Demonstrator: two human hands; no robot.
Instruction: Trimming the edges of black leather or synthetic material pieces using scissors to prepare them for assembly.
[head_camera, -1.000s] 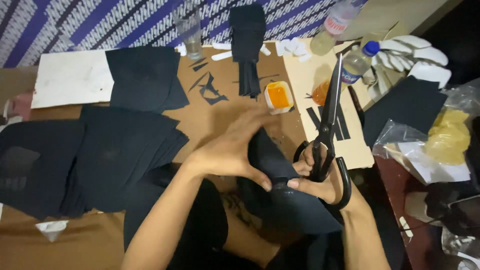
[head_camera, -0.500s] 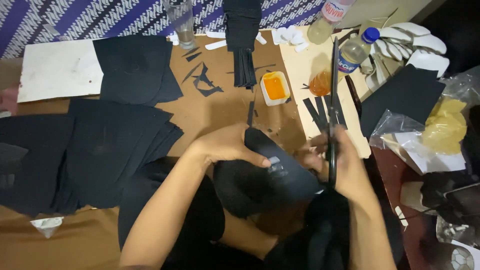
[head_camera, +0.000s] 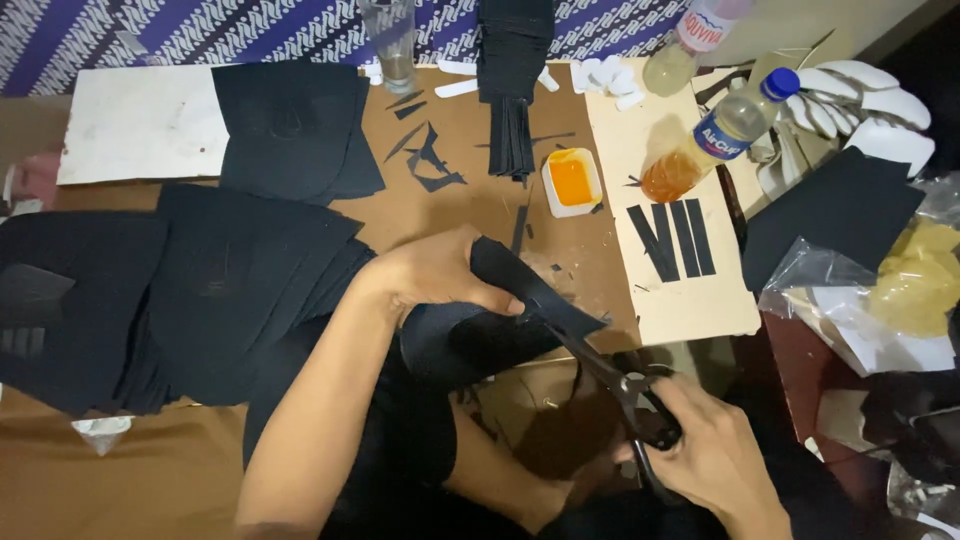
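My left hand (head_camera: 432, 274) grips a curved piece of black sheet material (head_camera: 480, 335) near its upper edge, thumb on top. My right hand (head_camera: 705, 452) holds black scissors (head_camera: 610, 370) by the handles at the lower right. The blades point up and left and meet the right edge of the black piece.
Stacks of black cut sheets (head_camera: 200, 290) cover the left of the brown table. A small tub of orange glue (head_camera: 571, 181), black strips on a cream board (head_camera: 676, 238), two plastic bottles (head_camera: 715, 140), a glass (head_camera: 390, 40) and plastic bags (head_camera: 890, 290) sit at the back and right.
The scissors have swung from upright to a slant pointing up-left into the black piece. My right hand has dropped lower and right. My left hand has shifted its grip on the piece.
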